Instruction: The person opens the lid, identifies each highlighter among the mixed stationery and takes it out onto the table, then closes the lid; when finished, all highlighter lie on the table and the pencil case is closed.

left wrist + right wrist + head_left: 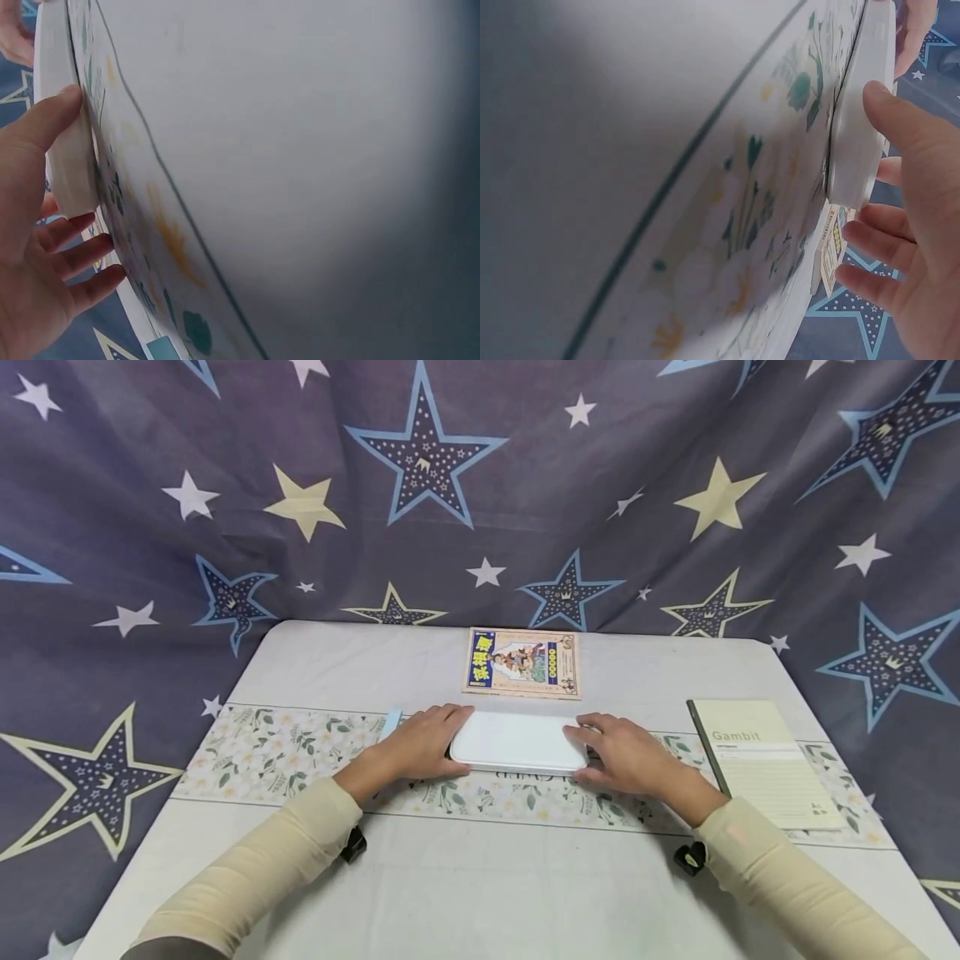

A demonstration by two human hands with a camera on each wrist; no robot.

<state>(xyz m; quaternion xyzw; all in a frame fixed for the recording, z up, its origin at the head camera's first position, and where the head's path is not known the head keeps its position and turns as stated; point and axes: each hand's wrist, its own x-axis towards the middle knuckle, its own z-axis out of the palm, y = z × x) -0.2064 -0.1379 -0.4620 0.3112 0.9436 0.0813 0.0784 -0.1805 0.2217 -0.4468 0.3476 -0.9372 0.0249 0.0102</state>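
A flat white box [519, 742] with rounded corners lies lengthwise at the middle of the table. My left hand [426, 743] holds its left end, the thumb on the near long side and the fingers around the end. At the right end my right hand [628, 754] grips it in the same way. In the left wrist view the left thumb presses the side of the box [73, 169]; the right wrist view has the right thumb against the opposite end of that side. Its underside is hidden.
Behind the box lies an illustrated book [522, 663]. A cream notebook [767, 764] with a dark spine sits at the right. A light-blue strip [391, 724] pokes out beyond the left hand. A floral band [262, 752] crosses the white tablecloth [480, 877]; a star-patterned curtain [525, 460] hangs behind.
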